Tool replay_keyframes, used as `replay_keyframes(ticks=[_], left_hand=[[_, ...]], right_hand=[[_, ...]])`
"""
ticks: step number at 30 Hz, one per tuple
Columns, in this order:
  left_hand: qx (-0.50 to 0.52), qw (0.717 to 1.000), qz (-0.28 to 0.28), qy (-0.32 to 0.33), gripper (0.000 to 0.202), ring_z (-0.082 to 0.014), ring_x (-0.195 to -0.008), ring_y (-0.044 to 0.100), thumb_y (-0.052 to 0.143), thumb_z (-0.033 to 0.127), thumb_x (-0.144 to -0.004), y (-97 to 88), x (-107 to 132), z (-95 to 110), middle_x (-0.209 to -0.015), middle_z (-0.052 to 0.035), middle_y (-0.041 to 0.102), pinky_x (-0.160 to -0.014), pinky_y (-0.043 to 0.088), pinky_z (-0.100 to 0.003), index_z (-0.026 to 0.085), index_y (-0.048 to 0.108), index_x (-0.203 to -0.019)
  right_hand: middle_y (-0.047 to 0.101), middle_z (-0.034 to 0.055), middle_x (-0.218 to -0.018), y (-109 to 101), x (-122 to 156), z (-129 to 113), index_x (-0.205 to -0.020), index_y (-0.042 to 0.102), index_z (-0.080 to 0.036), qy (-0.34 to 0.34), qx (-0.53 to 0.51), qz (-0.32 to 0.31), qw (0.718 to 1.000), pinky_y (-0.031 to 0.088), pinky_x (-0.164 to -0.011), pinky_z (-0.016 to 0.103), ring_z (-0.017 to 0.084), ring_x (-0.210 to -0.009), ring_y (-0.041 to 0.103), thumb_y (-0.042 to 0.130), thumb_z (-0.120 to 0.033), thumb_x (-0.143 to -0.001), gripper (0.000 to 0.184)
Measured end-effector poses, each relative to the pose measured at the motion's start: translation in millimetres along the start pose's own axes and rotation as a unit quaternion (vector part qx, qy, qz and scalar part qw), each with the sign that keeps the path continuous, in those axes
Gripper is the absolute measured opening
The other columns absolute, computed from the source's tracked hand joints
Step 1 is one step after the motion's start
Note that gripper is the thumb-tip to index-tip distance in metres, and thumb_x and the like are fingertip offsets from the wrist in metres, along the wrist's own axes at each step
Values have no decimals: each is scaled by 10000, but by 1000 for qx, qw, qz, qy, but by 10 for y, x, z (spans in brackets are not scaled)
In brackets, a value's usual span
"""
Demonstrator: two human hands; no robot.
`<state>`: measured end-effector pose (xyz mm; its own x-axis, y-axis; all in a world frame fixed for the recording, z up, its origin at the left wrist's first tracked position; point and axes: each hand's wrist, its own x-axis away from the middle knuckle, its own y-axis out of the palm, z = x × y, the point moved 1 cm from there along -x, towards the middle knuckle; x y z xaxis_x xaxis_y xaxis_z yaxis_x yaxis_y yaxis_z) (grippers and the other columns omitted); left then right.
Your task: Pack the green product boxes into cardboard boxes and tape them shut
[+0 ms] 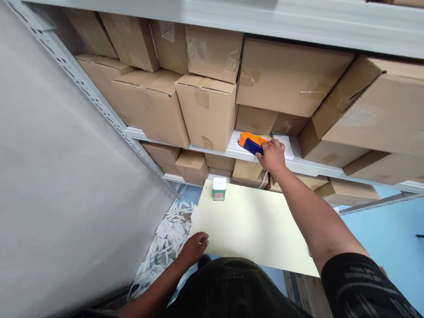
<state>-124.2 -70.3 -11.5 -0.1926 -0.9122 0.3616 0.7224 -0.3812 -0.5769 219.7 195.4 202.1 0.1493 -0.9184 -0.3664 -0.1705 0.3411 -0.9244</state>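
Observation:
My right hand reaches out to the shelf ledge and closes on an orange and blue tape dispenser lying there between cardboard boxes. My left hand rests with curled fingers on the near left edge of a pale yellow table top. A small white and green box stands upright at the table's far left edge.
Grey metal shelving holds several stacked cardboard boxes on two levels. A grey panel fills the left side. White paper strips lie heaped on the floor left of the table. Blue floor lies to the right.

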Motion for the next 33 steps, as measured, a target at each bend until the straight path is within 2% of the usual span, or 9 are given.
replay_keyframes(ticks=[5,9,11,14,18,21,25,28,33], left_hand=[[-12,1000,-12,27,166,-206,-990,705,577,196,-905,25,12,-2,-1062,-68,749,-905,517,-327,203,685,-1031],[-6,998,-30,50,174,-205,-1012,701,575,209,-914,29,-77,-94,-1088,-64,744,-923,519,-335,208,686,-1048],[-4,997,-41,62,176,-202,-1006,698,572,209,-917,43,-133,-147,-1084,-58,743,-928,520,-339,214,686,-1050],[-7,995,-68,74,186,-197,-1002,695,577,204,-914,64,-194,-195,-1081,-56,742,-920,522,-331,214,689,-1062],[-35,991,-103,79,192,-195,-997,695,579,191,-901,70,-189,-142,-1087,-60,739,-887,518,-308,207,694,-1054],[-60,989,-107,77,190,-196,-993,696,576,204,-908,95,-110,-30,-1089,-57,738,-892,505,-305,211,697,-1055],[-74,991,-81,72,198,-199,-982,688,576,208,-904,261,98,124,-1074,-59,732,-887,496,-307,209,697,-1060],[-71,994,-47,67,183,-201,-968,677,579,212,-905,484,327,216,-1040,-56,725,-876,493,-310,212,694,-1048],[-58,998,7,38,187,-207,-945,662,578,235,-909,919,811,377,-1015,-52,710,-870,494,-325,215,695,-1053]], right_hand=[[709,162,-1098,-288,461,11,-1077,683,-148,-6,-21,45,999,307,-1100,497,301,-1219,450,659,-392,-947,277],[688,159,-1170,-318,1429,81,-1103,675,-178,37,-27,83,996,346,-1100,518,349,-1248,471,650,-470,-920,345],[682,161,-1178,-151,2046,134,-1097,679,-185,82,-23,45,995,375,-1076,531,365,-1221,500,639,-480,-913,349],[700,186,-1123,263,2912,230,-1041,701,-167,160,-7,-53,986,405,-1046,520,381,-1195,531,649,-429,-882,312],[716,194,-1141,794,3654,411,-1043,723,-173,259,17,-162,952,379,-1071,521,385,-1261,533,640,-343,-857,265],[731,195,-1123,1041,3911,565,-1031,736,-182,282,28,-203,937,361,-1077,523,384,-1271,548,612,-302,-869,237],[747,185,-1043,1212,4076,717,-978,754,-210,253,36,-230,939,356,-1063,535,380,-1244,576,633,-268,-855,182],[747,179,-1035,1217,4165,790,-988,757,-228,224,33,-224,948,363,-1050,558,382,-1235,578,655,-320,-857,190],[722,153,-1202,1024,4275,900,-1218,723,-257,164,-48,-167,971,400,-1052,538,378,-1248,568,599,-387,-884,379]])
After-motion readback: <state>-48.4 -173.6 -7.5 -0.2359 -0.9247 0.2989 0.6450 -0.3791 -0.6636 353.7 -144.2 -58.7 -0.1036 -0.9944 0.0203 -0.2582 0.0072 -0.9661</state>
